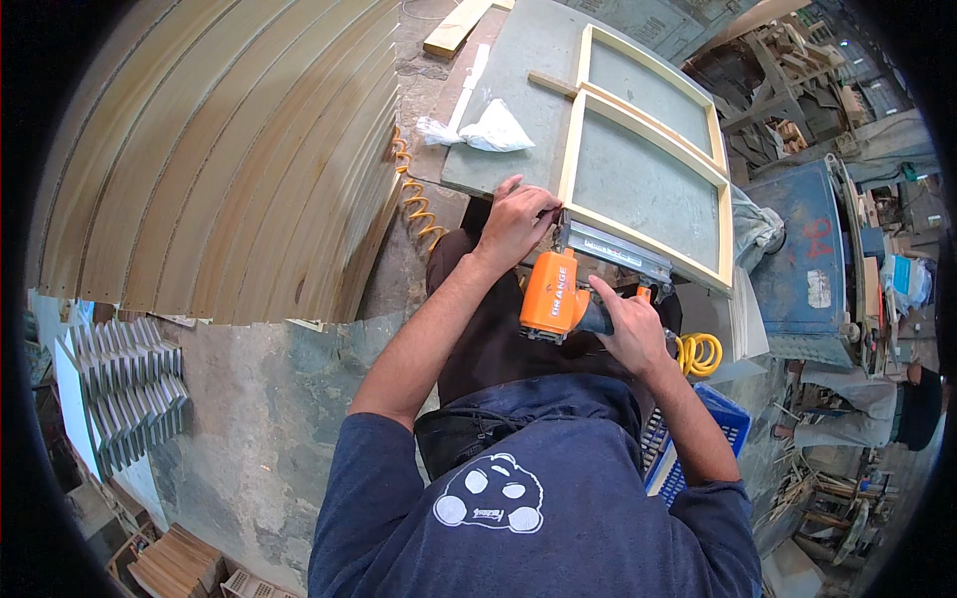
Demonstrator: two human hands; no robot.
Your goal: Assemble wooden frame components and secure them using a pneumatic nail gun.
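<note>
My right hand (630,329) is closed around the handle of an orange pneumatic nail gun (550,292). The gun's nose meets the near left corner of a pale wooden frame (638,236), and its grey magazine runs along the frame's near side. At that same corner, the bent fingers of my left hand (513,221) grip the frame's edge; their tips are partly hidden. The frame lies on a grey-green worktable (518,80), with a crossbar dividing it into two openings.
A white plastic bag (496,128) and a short wood strip (552,84) lie on the table. Tall stacked panels (229,149) stand at the left beside an orange coiled hose (417,204). A yellow hose (700,354) and blue crate (723,419) are at my right. Another person (867,404) is far right.
</note>
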